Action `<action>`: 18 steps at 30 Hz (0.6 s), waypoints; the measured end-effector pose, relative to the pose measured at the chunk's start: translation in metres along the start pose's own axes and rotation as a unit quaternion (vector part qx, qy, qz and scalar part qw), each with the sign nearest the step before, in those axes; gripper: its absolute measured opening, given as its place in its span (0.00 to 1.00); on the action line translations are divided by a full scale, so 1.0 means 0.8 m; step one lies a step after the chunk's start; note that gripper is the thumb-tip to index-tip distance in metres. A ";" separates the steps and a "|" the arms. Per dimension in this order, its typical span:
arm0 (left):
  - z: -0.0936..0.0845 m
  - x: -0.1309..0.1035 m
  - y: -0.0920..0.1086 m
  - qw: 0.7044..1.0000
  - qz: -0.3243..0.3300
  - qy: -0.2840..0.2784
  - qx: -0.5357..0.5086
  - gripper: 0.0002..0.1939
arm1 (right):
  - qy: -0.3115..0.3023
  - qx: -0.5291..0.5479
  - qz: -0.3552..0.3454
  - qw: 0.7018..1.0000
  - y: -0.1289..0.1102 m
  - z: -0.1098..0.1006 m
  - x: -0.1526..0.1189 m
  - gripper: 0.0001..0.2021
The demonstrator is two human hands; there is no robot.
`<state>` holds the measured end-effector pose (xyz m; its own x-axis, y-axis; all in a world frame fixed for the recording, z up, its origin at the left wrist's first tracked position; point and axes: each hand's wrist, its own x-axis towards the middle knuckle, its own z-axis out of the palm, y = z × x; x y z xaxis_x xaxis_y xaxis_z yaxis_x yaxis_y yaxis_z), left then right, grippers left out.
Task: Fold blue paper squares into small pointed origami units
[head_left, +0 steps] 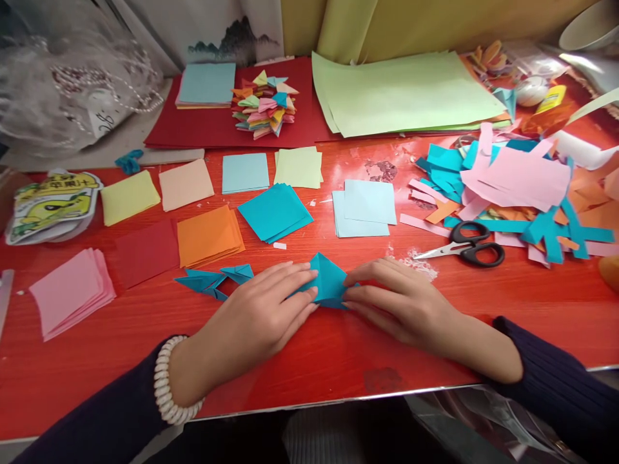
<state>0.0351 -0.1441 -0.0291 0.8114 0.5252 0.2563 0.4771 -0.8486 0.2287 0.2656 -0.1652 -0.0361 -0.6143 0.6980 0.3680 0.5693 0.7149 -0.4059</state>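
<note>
A partly folded sheet of blue origami paper (pixel 331 278) lies on the red table between my two hands, with creases showing on its upper face. My left hand (pixel 271 306) grips its left side, fingers bent over the edge. On the opposite edge, the fingers of my right hand (pixel 394 293) are closed on the paper; the thumbs are hidden. Just beyond my left hand sit small folded blue paper pieces (pixel 207 281), partly covered by that hand. Farther back is a stack of blue paper squares (pixel 275 212).
Scissors (pixel 467 246) lie right of my right hand, before a heap of paper scraps (pixel 515 177). Stacks of orange (pixel 210 236), pink (pixel 72 293) and pale blue squares (pixel 366 209) spread around. A multicoloured folded paper model (pixel 265 106) stands at the back near large green sheets (pixel 406 93).
</note>
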 end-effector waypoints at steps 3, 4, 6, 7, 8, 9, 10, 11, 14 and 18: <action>0.003 -0.001 0.006 0.999 -0.043 -0.001 -0.016 0.10 | -0.028 0.056 0.062 0.996 -0.005 0.009 0.004 0.04; 0.004 -0.001 0.007 0.998 -0.053 0.003 -0.015 0.10 | -0.031 0.062 0.077 0.995 -0.005 0.012 0.006 0.04; 0.007 -0.003 0.009 0.997 -0.069 0.014 -0.009 0.10 | -0.020 0.065 0.109 0.992 -0.005 0.018 0.009 0.04; 0.009 -0.003 0.009 0.997 -0.077 0.019 -0.005 0.11 | -0.010 0.067 0.126 0.990 -0.005 0.019 0.009 0.04; 0.011 -0.004 0.008 0.996 -0.085 0.026 0.002 0.12 | 0.001 0.068 0.140 0.988 -0.005 0.020 0.009 0.04; 0.013 -0.005 0.008 0.995 -0.093 0.032 0.010 0.12 | 0.015 0.062 0.145 0.987 -0.004 0.020 0.007 0.05; 0.014 -0.006 0.008 0.994 -0.101 0.037 0.016 0.13 | 0.028 0.048 0.133 0.989 -0.004 0.019 0.005 0.08; 0.016 -0.006 0.008 0.993 -0.107 0.042 0.021 0.14 | 0.041 0.025 0.102 0.994 -0.004 0.017 0.002 0.11; 0.017 -0.005 0.009 0.992 -0.116 0.054 0.020 0.13 | 0.054 -0.066 -0.069 0.994 -0.002 0.006 -0.007 0.17; 0.010 -0.002 0.011 0.992 -0.110 0.062 0.020 0.08 | 0.048 -0.096 -0.082 0.991 0.001 -0.002 -0.009 0.19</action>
<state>0.0408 -0.1534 -0.0352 0.6397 0.6999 0.3176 0.6532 -0.7129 0.2552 0.2718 -0.1695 -0.0376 -0.6574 0.5651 0.4984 0.5645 0.8075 -0.1709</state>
